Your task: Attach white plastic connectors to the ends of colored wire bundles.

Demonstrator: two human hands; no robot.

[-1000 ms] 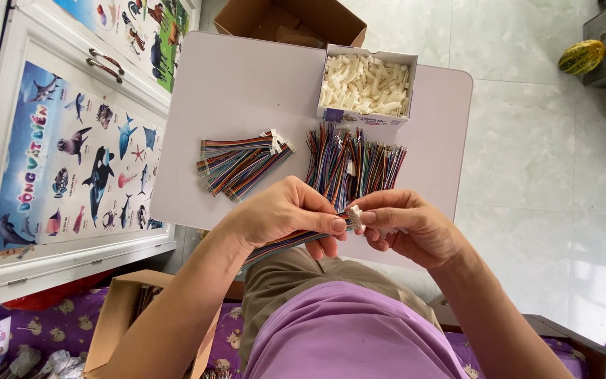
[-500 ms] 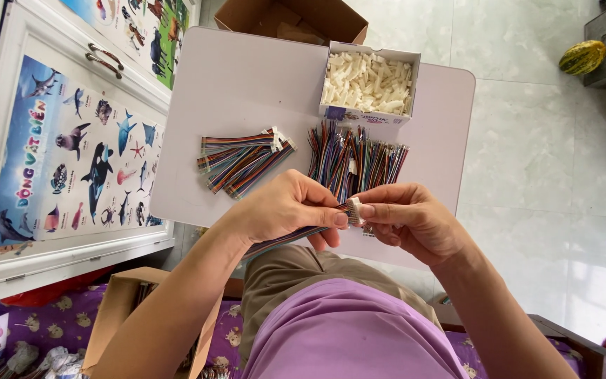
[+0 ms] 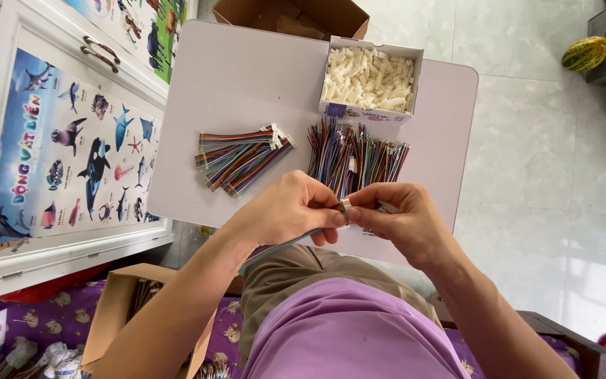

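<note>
**Both hands pinch a small white connector on a ribbon cable**

Left hand [image 3: 285, 210] and right hand [image 3: 401, 221] meet fingertip to fingertip above the near edge of the table [image 3: 247, 77]. Both are closed in a pinch on a small white connector [image 3: 346, 204]. The multicoloured ribbon cable [image 3: 282, 244] attached to it runs from the pinch back under the left hand, toward the person's lap. Right fingers hide most of the connector; how the cable sits in it can't be told.

Just beyond the grip: a loose pile of coloured wire lengths [image 3: 355, 154], partly covered by the knuckles of both hands. Further left of that, well clear of the hands, a bundle of cables with white plugs fitted [image 3: 243, 156]. Farthest out, behind the loose pile, an open white box of white plastic housings [image 3: 371, 76]. A brown carton [image 3: 292, 15] sits past the table's far edge.

Left of the grip, a white cabinet door with a sea-animal poster [image 3: 71, 154]. Below the left forearm, a cardboard box [image 3: 117, 309] by the lap.
</note>
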